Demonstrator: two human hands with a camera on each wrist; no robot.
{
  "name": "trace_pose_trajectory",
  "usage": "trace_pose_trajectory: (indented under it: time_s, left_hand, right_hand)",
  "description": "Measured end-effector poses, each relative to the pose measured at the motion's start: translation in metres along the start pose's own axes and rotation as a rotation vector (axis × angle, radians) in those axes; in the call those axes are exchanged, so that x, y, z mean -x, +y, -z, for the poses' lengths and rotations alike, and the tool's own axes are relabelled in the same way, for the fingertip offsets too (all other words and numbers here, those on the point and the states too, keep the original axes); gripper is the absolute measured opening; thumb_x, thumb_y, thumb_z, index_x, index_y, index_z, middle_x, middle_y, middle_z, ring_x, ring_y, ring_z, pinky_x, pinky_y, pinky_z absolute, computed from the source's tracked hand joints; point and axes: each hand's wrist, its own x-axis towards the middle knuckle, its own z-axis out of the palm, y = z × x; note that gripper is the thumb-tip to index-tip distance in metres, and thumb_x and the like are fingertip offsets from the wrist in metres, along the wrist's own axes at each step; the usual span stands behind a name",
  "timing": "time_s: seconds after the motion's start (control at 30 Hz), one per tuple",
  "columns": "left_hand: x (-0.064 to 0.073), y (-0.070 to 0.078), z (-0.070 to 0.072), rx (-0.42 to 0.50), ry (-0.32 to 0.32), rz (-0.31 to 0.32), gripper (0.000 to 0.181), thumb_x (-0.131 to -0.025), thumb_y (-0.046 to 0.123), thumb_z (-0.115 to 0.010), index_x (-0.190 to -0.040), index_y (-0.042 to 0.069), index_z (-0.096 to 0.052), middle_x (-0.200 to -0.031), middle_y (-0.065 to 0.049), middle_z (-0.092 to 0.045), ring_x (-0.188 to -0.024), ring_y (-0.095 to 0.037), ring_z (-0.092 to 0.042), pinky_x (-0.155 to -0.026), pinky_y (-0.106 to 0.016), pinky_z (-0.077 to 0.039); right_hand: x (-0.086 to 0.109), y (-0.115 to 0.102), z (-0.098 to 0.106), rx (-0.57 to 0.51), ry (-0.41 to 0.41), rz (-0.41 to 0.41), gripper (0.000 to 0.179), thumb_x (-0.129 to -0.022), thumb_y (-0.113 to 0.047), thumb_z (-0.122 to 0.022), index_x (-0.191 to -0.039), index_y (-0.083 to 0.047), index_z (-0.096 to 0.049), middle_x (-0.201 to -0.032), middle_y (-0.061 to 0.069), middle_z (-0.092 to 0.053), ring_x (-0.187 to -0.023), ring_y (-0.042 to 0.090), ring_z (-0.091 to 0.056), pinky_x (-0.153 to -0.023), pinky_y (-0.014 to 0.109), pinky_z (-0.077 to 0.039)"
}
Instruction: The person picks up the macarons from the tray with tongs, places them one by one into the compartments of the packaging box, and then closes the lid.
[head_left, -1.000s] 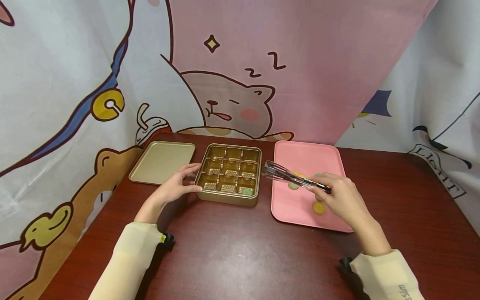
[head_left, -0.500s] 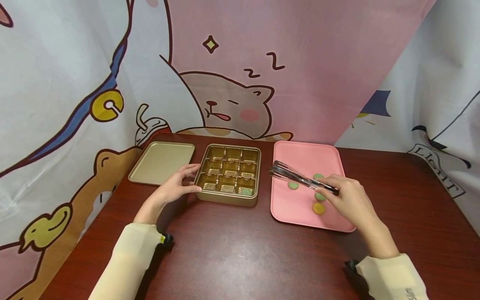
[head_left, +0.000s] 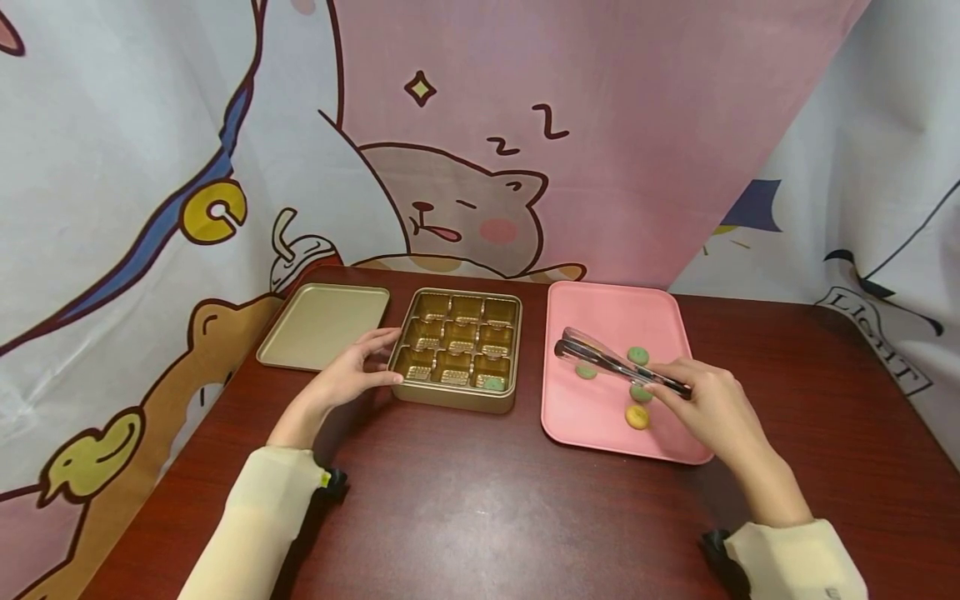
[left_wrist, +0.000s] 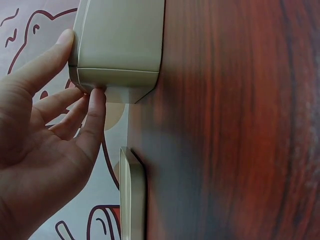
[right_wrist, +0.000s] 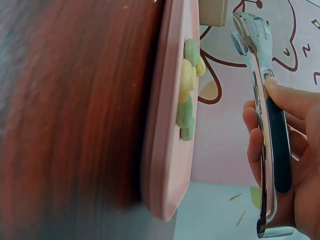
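A gold square tin point(head_left: 453, 397) with a nine-cell insert stands mid-table. A green macaron-like cookie point(head_left: 494, 384) lies in its front-right cell. My left hand point(head_left: 347, 375) touches the tin's left side, its thumb near the front corner and its fingertips along the left wall point(left_wrist: 117, 80). Above the pink tray point(head_left: 600, 429), my right hand point(head_left: 716, 408) holds metal tongs point(right_wrist: 267, 125) with dark grips, tips pointing left. Nothing shows between the tips. Green cookies point(head_left: 637, 356) and a yellow cookie point(head_left: 637, 417) lie on the tray; the tongs partly cover some of them.
The tin's flat lid point(head_left: 330, 321) lies to the left, behind the left hand. A printed cloth point(head_left: 615, 192) hangs along the back and sides of the brown table point(head_left: 465, 508).
My right hand and the tongs have moved rightward, from beside the tin to over the tray. The left hand and the tin have stayed in place.
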Motion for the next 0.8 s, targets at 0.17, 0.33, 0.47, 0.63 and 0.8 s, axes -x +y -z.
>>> trace_pose_trajectory:
  time_s: [0.17,0.33,0.47,0.63,0.8]
  left_hand:
    - [0.001,0.000,0.000,0.001,0.000,0.004,0.074,-0.089,0.005,-0.072,-0.151,-0.008,-0.033,-0.158,-0.023,-0.028,-0.130,-0.043,-0.045,-0.110,-0.057,-0.041]
    - [0.000,-0.001,0.000,0.006,0.001,0.005,0.074,-0.089,0.004,-0.072,-0.151,-0.008,-0.033,-0.158,-0.022,-0.028,-0.131,-0.044,-0.045,-0.111,-0.058,-0.041]
    - [0.000,-0.001,0.000,0.007,0.000,0.004,0.074,-0.090,0.004,-0.072,-0.151,-0.008,-0.033,-0.158,-0.022,-0.028,-0.131,-0.044,-0.045,-0.111,-0.057,-0.041]
    - [0.000,0.000,0.001,0.011,-0.002,0.006,0.074,-0.090,0.004,-0.072,-0.151,-0.008,-0.032,-0.158,-0.022,-0.027,-0.131,-0.044,-0.044,-0.111,-0.058,-0.041]
    - [0.001,0.000,0.001,0.011,-0.002,0.008,0.074,-0.090,0.004,-0.072,-0.151,-0.008,-0.032,-0.158,-0.022,-0.028,-0.131,-0.043,-0.044,-0.111,-0.057,-0.041]
  right_hand:
    - [0.004,0.005,-0.001,0.002,-0.012,-0.013,0.026,-0.079,-0.013,-0.083,-0.105,-0.011,-0.078,-0.089,0.003,-0.076,-0.072,0.012,-0.060,-0.060,0.026,-0.045]
    - [0.009,0.010,-0.002,0.018,-0.024,-0.024,0.027,-0.079,-0.014,-0.083,-0.106,-0.010,-0.077,-0.090,0.004,-0.076,-0.076,0.017,-0.063,-0.062,0.031,-0.048]
    - [0.011,0.013,-0.003,0.023,-0.018,-0.029,0.027,-0.079,-0.013,-0.083,-0.105,-0.008,-0.077,-0.092,0.007,-0.076,-0.079,0.025,-0.069,-0.066,0.040,-0.052]
    - [0.014,0.016,-0.002,0.028,-0.031,-0.049,0.027,-0.079,-0.012,-0.083,-0.104,-0.006,-0.077,-0.093,0.011,-0.075,-0.078,0.028,-0.068,-0.065,0.042,-0.052]
    - [0.016,0.020,-0.004,0.039,-0.039,-0.056,0.029,-0.078,-0.011,-0.083,-0.105,-0.005,-0.077,-0.093,0.011,-0.075,-0.078,0.027,-0.067,-0.065,0.043,-0.051]
